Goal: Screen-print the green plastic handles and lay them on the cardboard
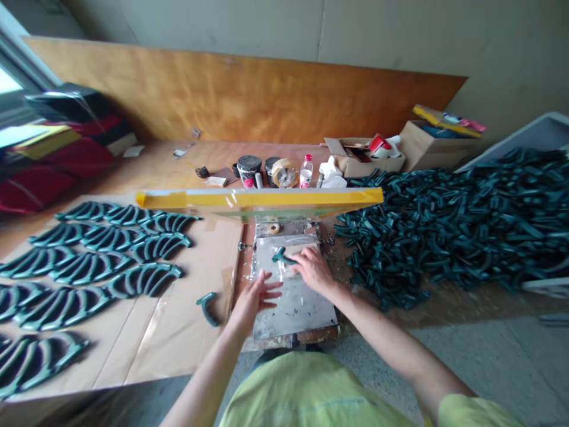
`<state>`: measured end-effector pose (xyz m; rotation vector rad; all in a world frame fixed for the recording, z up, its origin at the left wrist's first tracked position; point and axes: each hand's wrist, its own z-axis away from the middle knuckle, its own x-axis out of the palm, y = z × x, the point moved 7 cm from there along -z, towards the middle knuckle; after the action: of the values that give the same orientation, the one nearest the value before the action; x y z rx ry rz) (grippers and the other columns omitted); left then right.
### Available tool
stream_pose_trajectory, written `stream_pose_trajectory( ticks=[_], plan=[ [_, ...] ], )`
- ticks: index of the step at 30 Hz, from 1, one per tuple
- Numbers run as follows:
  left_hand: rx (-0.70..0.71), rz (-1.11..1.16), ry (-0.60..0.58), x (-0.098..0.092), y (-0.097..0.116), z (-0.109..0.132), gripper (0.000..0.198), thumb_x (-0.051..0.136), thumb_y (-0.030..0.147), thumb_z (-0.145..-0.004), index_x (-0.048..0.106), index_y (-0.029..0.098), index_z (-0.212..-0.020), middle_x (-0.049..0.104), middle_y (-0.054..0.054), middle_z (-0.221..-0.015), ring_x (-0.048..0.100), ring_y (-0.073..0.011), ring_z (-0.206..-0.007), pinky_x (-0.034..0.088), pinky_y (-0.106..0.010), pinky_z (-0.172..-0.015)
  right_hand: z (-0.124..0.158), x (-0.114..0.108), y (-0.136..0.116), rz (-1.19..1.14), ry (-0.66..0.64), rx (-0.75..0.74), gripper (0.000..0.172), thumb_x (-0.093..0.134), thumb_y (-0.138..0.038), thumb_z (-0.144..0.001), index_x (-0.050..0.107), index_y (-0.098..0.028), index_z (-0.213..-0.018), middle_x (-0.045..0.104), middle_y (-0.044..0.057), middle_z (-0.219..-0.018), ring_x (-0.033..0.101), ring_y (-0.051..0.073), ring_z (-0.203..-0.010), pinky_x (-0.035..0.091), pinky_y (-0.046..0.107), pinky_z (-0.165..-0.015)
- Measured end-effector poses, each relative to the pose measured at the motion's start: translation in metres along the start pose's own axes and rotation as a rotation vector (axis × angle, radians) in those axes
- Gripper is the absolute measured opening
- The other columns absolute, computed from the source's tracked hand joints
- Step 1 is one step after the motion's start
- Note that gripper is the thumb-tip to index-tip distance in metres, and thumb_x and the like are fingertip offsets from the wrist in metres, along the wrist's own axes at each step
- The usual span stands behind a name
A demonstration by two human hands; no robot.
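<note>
One green piece (280, 255) is at the grey plate (291, 308), its near end pinched by the right hand (313, 268). The left hand (256, 293) is empty, fingers spread. Positioning this piece seems the present step — the next move probably calls for a steady left-hand grip. It looks dark, with a T-like head; finer details are blurred.

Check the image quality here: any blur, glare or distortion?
All in the head view: red stack at far left is blurred; the window is washed out; a bright streak crosses the cardboard; left hand and right hand look slightly soft; image edges appear stretched.
</note>
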<state>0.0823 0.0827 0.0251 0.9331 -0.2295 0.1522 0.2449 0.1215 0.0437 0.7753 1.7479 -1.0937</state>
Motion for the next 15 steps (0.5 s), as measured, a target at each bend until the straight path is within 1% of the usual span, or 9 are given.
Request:
stream_pose_trajectory(
  ticks=[2,3,4,5,7,9,11,13,15],
  plan=[
    [-0.102,0.031,-0.053,0.004,-0.045,0.006,0.058,0.057,0.066,-0.079,0.061,0.017,-0.110,0.073,-0.013,-0.102,0.071,-0.0237,-0.086,0.056,-0.032,-0.063,0.014,0.005,-0.040,-0.022,-0.014,-0.181,0.019,0.055,-0.030,-0.093,0.067,-0.023,-0.106,0.060,0.007,-0.093,0.051,0.022,-0.095,0.042,0.035,-0.086],
    [-0.107,0.049,-0.030,-0.002,-0.058,0.007,0.055,0.057,0.066,-0.079,0.062,0.018,-0.103,0.073,-0.012,-0.097,0.071,-0.0240,-0.086,0.056,-0.032,-0.064,0.023,0.008,-0.053,-0.043,-0.044,-0.282,0.020,0.053,-0.029,-0.094,0.067,-0.024,-0.107,0.061,0.006,-0.092,0.051,0.022,-0.094,0.043,0.034,-0.085],
    [-0.103,0.053,0.022,-0.016,-0.067,0.007,0.052,0.057,0.066,-0.078,0.063,0.018,-0.095,0.074,-0.011,-0.088,0.071,-0.0235,-0.082,0.055,-0.031,-0.063,0.031,0.010,-0.058,-0.066,-0.067,-0.354,0.021,0.052,-0.027,-0.094,0.066,-0.024,-0.110,0.062,0.005,-0.092,0.052,0.021,-0.093,0.043,0.034,-0.084],
    [-0.095,0.033,0.098,-0.037,-0.071,0.006,0.049,0.057,0.065,-0.077,0.063,0.017,-0.087,0.073,-0.010,-0.079,0.071,-0.0224,-0.075,0.055,-0.030,-0.060,0.039,0.009,-0.050,-0.083,-0.072,-0.370,0.023,0.051,-0.024,-0.094,0.065,-0.025,-0.112,0.064,0.004,-0.094,0.053,0.020,-0.093,0.043,0.033,-0.084],
    [-0.106,-0.063,0.302,-0.096,-0.075,0.003,0.049,0.053,0.065,-0.077,0.063,0.017,-0.074,0.070,-0.008,-0.067,0.067,-0.0197,-0.059,0.054,-0.030,-0.055,0.048,-0.005,0.000,-0.065,-0.018,-0.210,0.028,0.049,-0.013,-0.092,0.065,-0.023,-0.113,0.066,0.004,-0.098,0.054,0.019,-0.095,0.044,0.031,-0.086],
    [-0.141,-0.185,0.519,-0.165,-0.077,0.005,0.050,0.042,0.062,-0.081,0.059,0.019,-0.064,0.066,-0.007,-0.056,0.061,-0.0189,-0.049,0.054,-0.033,-0.054,0.061,-0.028,0.081,0.048,0.067,0.119,0.034,0.046,-0.001,-0.086,0.066,-0.018,-0.106,0.066,0.007,-0.100,0.054,0.020,-0.100,0.043,0.032,-0.090],
    [-0.213,-0.317,0.680,-0.226,-0.081,0.009,0.050,0.034,0.058,-0.083,0.053,0.021,-0.055,0.060,-0.007,-0.048,0.058,-0.0203,-0.046,0.054,-0.035,-0.053,0.079,-0.044,0.152,0.172,0.059,0.350,0.041,0.044,0.006,-0.077,0.065,-0.015,-0.105,0.065,0.011,-0.105,0.053,0.022,-0.106,0.041,0.033,-0.095],
    [-0.270,-0.497,0.720,-0.263,-0.086,0.012,0.050,0.032,0.059,-0.083,0.049,0.024,-0.052,0.057,-0.008,-0.044,0.060,-0.0248,-0.046,0.053,-0.038,-0.051,0.094,-0.048,0.196,0.245,-0.015,0.441,0.042,0.043,0.007,-0.073,0.065,-0.014,-0.103,0.065,0.013,-0.107,0.053,0.023,-0.110,0.039,0.034,-0.099],
    [-0.241,-0.724,0.662,-0.275,-0.086,0.008,0.048,0.032,0.060,-0.081,0.048,0.025,-0.052,0.054,-0.008,-0.041,0.061,-0.0301,-0.046,0.050,-0.041,-0.048,0.101,-0.045,0.213,0.267,-0.061,0.441,0.039,0.044,0.005,-0.073,0.065,-0.015,-0.099,0.066,0.012,-0.104,0.054,0.023,-0.109,0.038,0.034,-0.099]
  ],
)
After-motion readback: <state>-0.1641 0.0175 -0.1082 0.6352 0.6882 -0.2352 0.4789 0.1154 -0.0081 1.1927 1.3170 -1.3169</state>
